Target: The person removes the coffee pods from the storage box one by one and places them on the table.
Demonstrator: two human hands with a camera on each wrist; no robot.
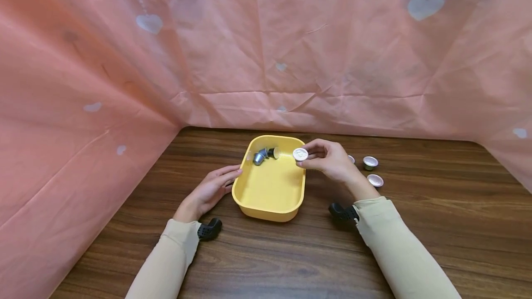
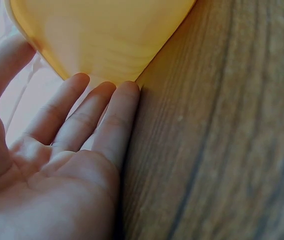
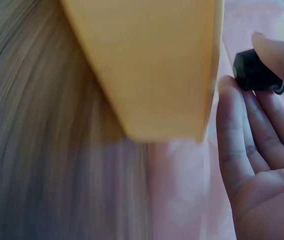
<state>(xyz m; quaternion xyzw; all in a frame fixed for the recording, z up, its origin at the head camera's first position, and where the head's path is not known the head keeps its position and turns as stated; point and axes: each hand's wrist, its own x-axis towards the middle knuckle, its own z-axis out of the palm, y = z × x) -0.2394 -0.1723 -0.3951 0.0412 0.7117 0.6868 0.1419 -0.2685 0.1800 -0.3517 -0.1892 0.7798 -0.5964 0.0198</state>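
A yellow bin (image 1: pixel 270 197) with rounded corners stands on the table. My left hand (image 1: pixel 211 191) rests its fingertips against the bin's left wall, fingers mostly extended; the left wrist view has them at the yellow side (image 2: pixel 107 35). Between thumb and fingers, my right hand (image 1: pixel 332 163) pinches a coffee capsule (image 1: pixel 300 154) over the bin's right rim, its silver lid facing the head camera. The right wrist view shows that capsule's dark body (image 3: pixel 256 71). Inside the bin, at the far left, lie blue-grey coffee capsules (image 1: pixel 258 158) and a black coffee capsule (image 1: pixel 273 152).
Right of the bin, a dark-sided capsule (image 1: pixel 370 163) and another silver-lidded capsule (image 1: pixel 375 180) sit on the wooden table (image 1: pixel 266 257). A further capsule (image 1: pixel 351 158) is partly hidden behind my right hand. Pink cloth (image 1: pixel 307 59) hangs behind the table and along its sides.
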